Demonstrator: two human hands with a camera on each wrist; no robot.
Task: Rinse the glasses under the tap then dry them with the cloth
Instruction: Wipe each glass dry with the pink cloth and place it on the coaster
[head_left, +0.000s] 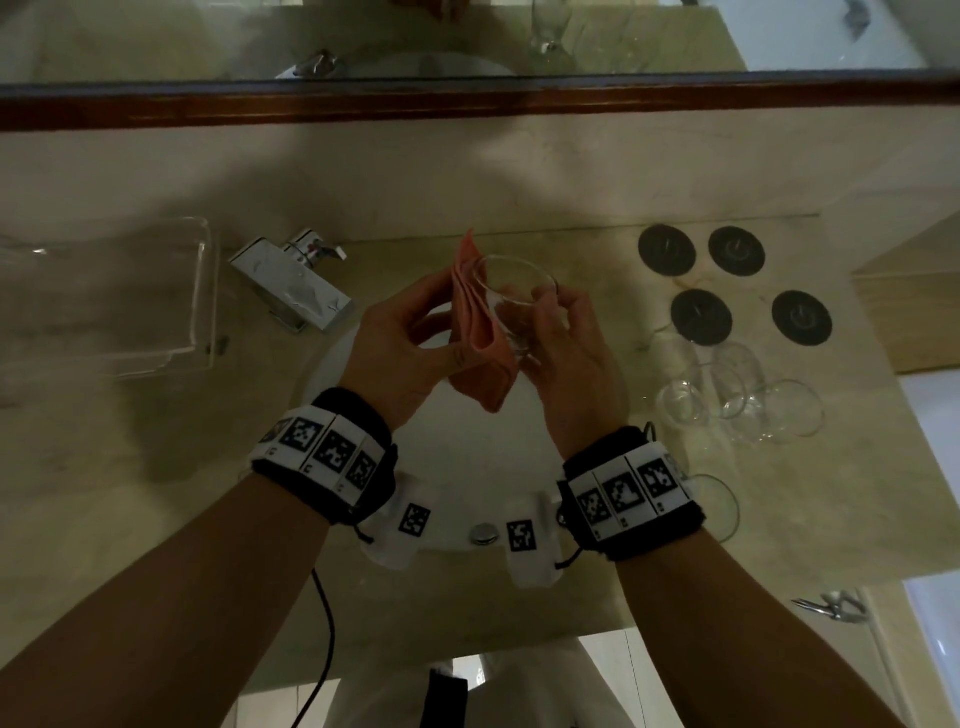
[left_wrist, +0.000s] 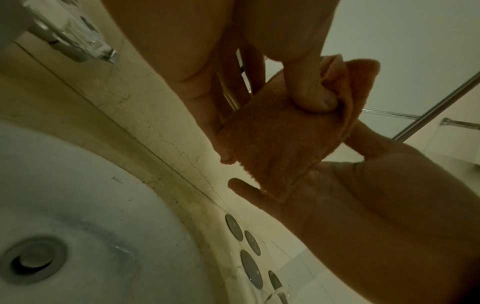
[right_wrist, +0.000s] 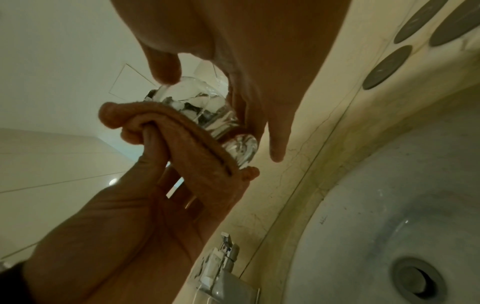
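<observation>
We clamp right-hand fingers (head_left: 558, 306) round the slick, fragile glass (head_left: 511, 301) low on its bowl, left fingers (head_left: 441, 358) pinching the soft cloth (head_left: 483, 343) against it.

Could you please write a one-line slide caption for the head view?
Above the sink, the left hand presses a folded pink cloth against a glass held in the right hand.
</observation>
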